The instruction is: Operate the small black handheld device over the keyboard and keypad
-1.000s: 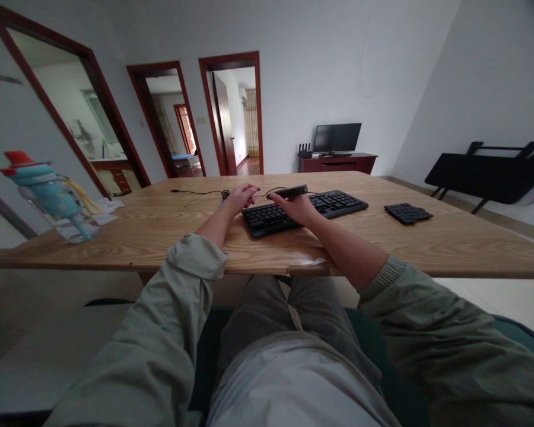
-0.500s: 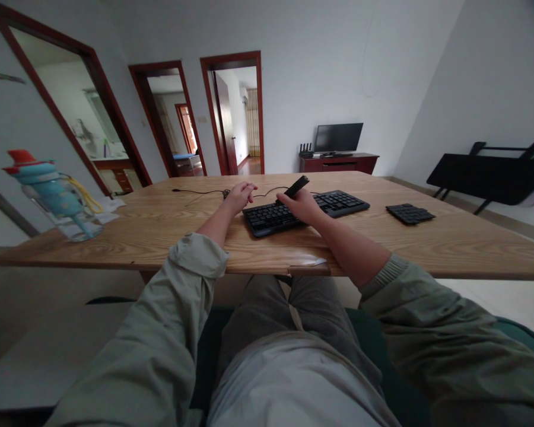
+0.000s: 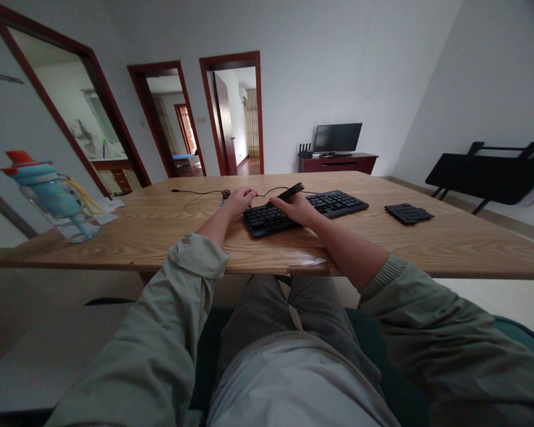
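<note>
A black keyboard [image 3: 338,201] lies at a slant on the wooden table in front of me. My right hand [image 3: 296,209] is closed around a thick black stick-shaped tool [image 3: 290,191], held tilted over the keyboard's left half. The tool's lower end is hidden by the hand. At the keyboard's back left corner is my left hand [image 3: 240,201], its fingers bent and drawn together; whatever they hold is too small or hidden to name. Farther right lies a flat group of black keycaps [image 3: 409,214], set close together.
A dark cable [image 3: 196,191] runs behind the keyboard, bunched by my left hand. On the table's left stand a blue bottle with a red top [image 3: 56,193] and some white papers [image 3: 109,212]. The wooden table's front edge [image 3: 204,271] is near my lap.
My left hand has come down and slightly right, onto the keyboard's back left corner. The tool in my right hand has shifted left and lower, now lying flatter.
</note>
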Action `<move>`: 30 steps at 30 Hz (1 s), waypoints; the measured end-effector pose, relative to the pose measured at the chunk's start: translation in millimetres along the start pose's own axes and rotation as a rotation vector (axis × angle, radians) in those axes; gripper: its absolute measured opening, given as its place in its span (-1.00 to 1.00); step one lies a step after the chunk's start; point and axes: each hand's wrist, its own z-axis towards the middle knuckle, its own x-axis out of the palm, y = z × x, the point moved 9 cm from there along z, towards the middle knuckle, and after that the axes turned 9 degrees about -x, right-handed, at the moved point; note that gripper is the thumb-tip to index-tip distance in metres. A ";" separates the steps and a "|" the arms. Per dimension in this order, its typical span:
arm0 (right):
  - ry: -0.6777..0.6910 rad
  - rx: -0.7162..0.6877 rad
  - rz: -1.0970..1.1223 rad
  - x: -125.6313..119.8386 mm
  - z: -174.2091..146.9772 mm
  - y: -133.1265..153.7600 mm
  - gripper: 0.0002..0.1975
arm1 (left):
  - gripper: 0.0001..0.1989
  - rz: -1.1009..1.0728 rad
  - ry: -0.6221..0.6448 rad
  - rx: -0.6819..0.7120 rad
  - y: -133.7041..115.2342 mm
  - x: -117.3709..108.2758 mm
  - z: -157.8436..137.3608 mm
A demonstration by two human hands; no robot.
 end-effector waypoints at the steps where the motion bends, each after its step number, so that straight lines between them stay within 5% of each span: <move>1: 0.015 -0.010 0.009 1.8 0.0 1.8 -0.53 | -0.64 -0.002 0.000 0.000 -0.5 0.0 -0.2; 8: 0.056 -0.079 0.017 10.0 0.3 9.8 -0.52 | -0.63 -0.013 0.003 0.005 -2.8 -0.7 -2.0; 14: 0.086 0.052 0.064 19.3 -4.3 4.0 -0.52 | -0.64 -0.002 0.003 0.007 -1.0 -0.1 -1.3; 22: 0.084 0.036 0.126 25.3 -5.1 1.5 -0.52 | -0.66 0.027 0.004 0.001 1.4 0.6 0.7; 30: 0.053 0.065 0.062 19.6 -2.1 -5.4 -0.69 | -0.65 0.017 0.017 -0.008 5.1 2.9 2.2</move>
